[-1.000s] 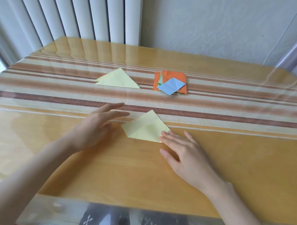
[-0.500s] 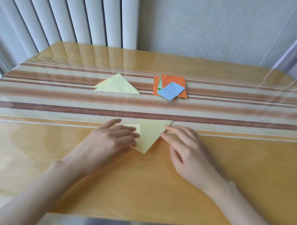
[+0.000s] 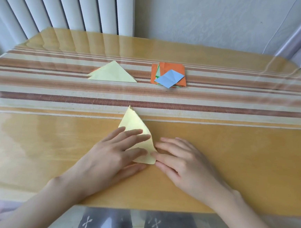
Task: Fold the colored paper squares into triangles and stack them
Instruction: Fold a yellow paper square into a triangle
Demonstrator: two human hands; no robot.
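A pale yellow paper, folded into a triangle with its tip pointing away from me, lies on the table near its front. My left hand lies flat on the triangle's lower part with straight fingers. My right hand rests on the table at the triangle's right edge, fingertips touching the paper. Farther back, a stack of folded yellow triangles lies on the striped cloth. To its right sits a pile of unfolded squares, orange ones with a creased blue square on top and green edges showing.
The wooden table carries a striped runner under a clear glossy cover. White vertical blinds and a wall stand behind. The front table edge runs below my wrists.
The yellow paper went from an open sheet to a folded triangle, which turned so its tip points away. Both hands moved in onto it, the left now covering its lower part.
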